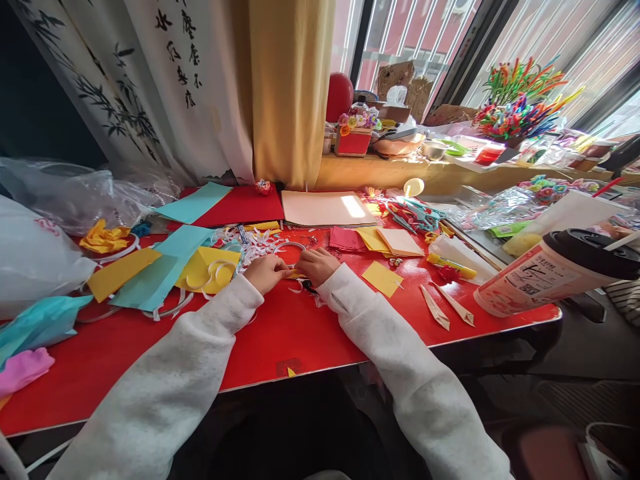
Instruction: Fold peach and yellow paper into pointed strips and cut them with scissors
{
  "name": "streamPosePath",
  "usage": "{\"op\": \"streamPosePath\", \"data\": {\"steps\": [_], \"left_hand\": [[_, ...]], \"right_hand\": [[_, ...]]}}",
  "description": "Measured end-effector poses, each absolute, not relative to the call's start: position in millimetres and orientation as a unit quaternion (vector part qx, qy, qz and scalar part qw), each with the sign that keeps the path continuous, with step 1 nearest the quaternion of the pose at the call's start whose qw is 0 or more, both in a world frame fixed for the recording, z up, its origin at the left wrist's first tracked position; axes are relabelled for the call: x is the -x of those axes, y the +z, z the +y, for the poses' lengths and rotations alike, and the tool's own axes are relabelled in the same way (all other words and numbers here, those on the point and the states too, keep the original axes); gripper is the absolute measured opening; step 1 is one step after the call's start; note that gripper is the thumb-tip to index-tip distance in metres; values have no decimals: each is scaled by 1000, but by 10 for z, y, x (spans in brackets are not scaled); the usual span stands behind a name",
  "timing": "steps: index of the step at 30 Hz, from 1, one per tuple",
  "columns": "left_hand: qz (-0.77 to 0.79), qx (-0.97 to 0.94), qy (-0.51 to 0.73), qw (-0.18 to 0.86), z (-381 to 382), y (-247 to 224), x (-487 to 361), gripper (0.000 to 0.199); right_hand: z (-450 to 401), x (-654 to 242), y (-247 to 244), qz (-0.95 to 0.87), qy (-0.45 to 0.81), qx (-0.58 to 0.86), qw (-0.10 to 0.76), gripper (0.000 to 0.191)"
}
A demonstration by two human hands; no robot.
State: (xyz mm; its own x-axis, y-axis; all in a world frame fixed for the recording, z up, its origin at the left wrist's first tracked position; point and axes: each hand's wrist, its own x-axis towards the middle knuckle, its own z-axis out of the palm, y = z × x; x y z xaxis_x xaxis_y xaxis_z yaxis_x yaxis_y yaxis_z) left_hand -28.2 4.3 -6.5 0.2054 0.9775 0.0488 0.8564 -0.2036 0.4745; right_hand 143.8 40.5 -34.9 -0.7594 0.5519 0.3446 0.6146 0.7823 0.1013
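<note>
At the middle of the red table, my left hand (267, 273) and my right hand (318, 267) meet, fingers pinched. Between their fingertips shows a small piece of yellow paper (296, 275), mostly hidden by the fingers. A pale ring (290, 246) lies just behind them. Something black shows below my right hand, too covered to name. To the left of my left hand are a sheet of yellow paper (226, 261) and white paper scraps (257, 245). A yellow paper square (383, 278) lies to the right of my right hand.
Light blue paper (160, 267) lies left. At the back are a red sheet (243, 205) and a cream paper stack (325, 208). Folded paper pieces (435, 308), a glue stick (453, 266) and a large lidded cup (537, 277) stand or lie on the right. Plastic bags (37, 257) crowd the left end.
</note>
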Motion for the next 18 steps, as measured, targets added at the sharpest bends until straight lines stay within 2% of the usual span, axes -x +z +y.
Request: {"op": "streamPosePath", "data": {"steps": [5, 9, 13, 18], "left_hand": [[603, -753, 157, 215, 44, -52, 299, 39], [617, -734, 182, 219, 37, -38, 288, 34], [614, -734, 191, 217, 26, -46, 267, 31], [591, -742, 184, 256, 41, -64, 307, 43]], "right_hand": [[399, -1438, -331, -929, -122, 304, 171, 23], [401, -1444, -348, -926, -105, 301, 203, 28], [408, -1439, -356, -931, -95, 296, 189, 27], [383, -1439, -313, -931, -137, 280, 191, 32]]}}
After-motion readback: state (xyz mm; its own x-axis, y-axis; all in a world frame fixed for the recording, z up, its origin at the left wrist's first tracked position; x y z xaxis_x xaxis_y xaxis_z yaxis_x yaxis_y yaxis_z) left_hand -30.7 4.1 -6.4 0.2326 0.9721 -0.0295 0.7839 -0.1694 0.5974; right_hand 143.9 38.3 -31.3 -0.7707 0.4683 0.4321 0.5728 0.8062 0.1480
